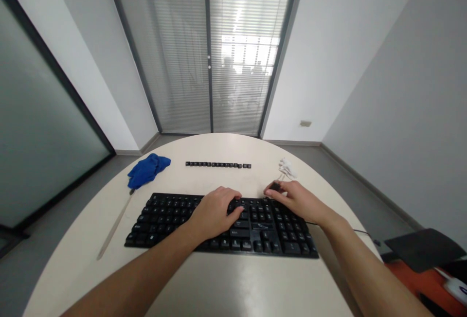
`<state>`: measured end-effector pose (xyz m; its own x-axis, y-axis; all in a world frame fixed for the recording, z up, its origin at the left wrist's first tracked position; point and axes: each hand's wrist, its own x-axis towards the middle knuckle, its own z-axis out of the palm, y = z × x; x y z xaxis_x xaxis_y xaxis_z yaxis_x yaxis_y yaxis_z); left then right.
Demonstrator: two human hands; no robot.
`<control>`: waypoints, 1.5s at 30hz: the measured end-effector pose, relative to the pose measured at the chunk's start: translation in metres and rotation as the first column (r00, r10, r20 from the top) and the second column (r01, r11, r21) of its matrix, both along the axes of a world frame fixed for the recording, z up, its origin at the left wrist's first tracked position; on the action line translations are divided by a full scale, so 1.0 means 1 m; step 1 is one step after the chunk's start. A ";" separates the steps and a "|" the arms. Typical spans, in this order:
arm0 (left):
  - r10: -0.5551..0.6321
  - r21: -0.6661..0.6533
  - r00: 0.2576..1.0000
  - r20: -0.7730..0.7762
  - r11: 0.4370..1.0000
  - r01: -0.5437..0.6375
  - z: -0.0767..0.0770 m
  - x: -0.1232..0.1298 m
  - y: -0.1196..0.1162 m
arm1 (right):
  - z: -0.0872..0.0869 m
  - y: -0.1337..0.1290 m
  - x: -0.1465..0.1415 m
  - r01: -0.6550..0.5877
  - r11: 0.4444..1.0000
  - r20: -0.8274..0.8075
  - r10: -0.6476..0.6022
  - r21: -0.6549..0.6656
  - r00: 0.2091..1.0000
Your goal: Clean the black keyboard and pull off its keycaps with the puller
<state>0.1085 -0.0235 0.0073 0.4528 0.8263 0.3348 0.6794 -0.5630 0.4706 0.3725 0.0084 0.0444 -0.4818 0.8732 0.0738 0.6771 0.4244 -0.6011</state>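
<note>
A black keyboard (239, 233) lies across the round table in front of me. My left hand (216, 211) rests over its middle, fingers curled and apart at the keys, holding nothing that shows. At the keyboard's upper right edge, my right hand (295, 198) pinches a small black object (275, 186) between thumb and fingers; it looks like a keycap. Farther back, several loose black keycaps (218, 165) stand in a row on the tabletop.
On the pale round table (241, 283), a blue cloth (149, 170) lies at the left, beside a thin stick (116, 225). White crumpled tissue (287, 167) sits at the back right. A cable runs off to the right, near an orange and black item (416, 278).
</note>
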 end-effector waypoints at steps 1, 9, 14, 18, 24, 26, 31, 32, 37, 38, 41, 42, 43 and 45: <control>-0.001 0.000 1.000 0.000 1.000 0.001 0.000 0.000 0.000 | -0.001 0.001 0.000 0.006 1.000 0.022 -0.006 0.002 1.000; -0.004 0.000 1.000 -0.008 1.000 0.004 -0.001 0.000 0.001 | -0.011 0.005 -0.001 0.021 1.000 -0.006 -0.021 -0.007 1.000; -0.015 0.004 1.000 -0.007 1.000 0.015 -0.001 0.000 0.001 | -0.015 0.007 -0.001 0.033 0.999 -0.034 -0.034 -0.025 0.999; -0.017 0.003 1.000 -0.012 1.000 0.017 -0.001 0.000 0.001 | -0.021 0.012 0.000 0.074 0.996 -0.117 -0.078 -0.041 0.990; -0.011 0.003 1.000 0.001 1.000 0.011 -0.002 0.000 0.002 | -0.029 0.015 -0.004 0.167 0.983 -0.230 -0.181 -0.078 0.956; 0.003 0.003 1.000 0.009 1.000 -0.003 -0.002 0.000 0.002 | -0.027 0.011 -0.011 0.168 0.981 -0.295 -0.191 -0.101 0.936; 0.002 0.025 0.999 0.033 1.000 -0.003 -0.002 0.000 0.002 | -0.024 -0.008 -0.039 0.126 0.976 -0.436 -0.193 -0.178 0.879; 0.001 0.034 0.999 0.038 0.999 -0.002 -0.002 0.000 0.002 | -0.025 -0.011 -0.045 0.112 0.975 -0.449 -0.189 -0.191 0.874; -0.039 0.063 0.998 0.057 0.997 0.036 -0.002 -0.001 0.002 | -0.028 -0.019 -0.060 0.032 0.966 -0.502 -0.161 -0.255 0.850; -0.049 0.063 0.997 0.058 0.997 0.045 -0.002 -0.002 0.002 | -0.028 -0.019 -0.060 0.026 0.964 -0.506 -0.162 -0.265 0.847; -0.069 0.066 0.996 0.060 0.996 0.065 -0.001 -0.002 0.002 | -0.027 -0.018 -0.058 0.034 0.966 -0.488 -0.159 -0.256 0.858; -0.073 0.068 0.995 0.061 0.995 0.069 -0.001 -0.002 0.002 | -0.027 -0.017 -0.057 0.038 0.969 -0.478 -0.153 -0.243 0.865; -0.075 0.069 0.995 0.063 0.995 0.070 0.000 -0.002 0.002 | -0.027 -0.017 -0.056 0.038 0.972 -0.469 -0.145 -0.231 0.871; -0.079 0.061 0.995 0.066 0.995 0.075 0.001 -0.001 0.003 | -0.027 -0.016 -0.056 0.027 0.975 -0.459 -0.127 -0.219 0.879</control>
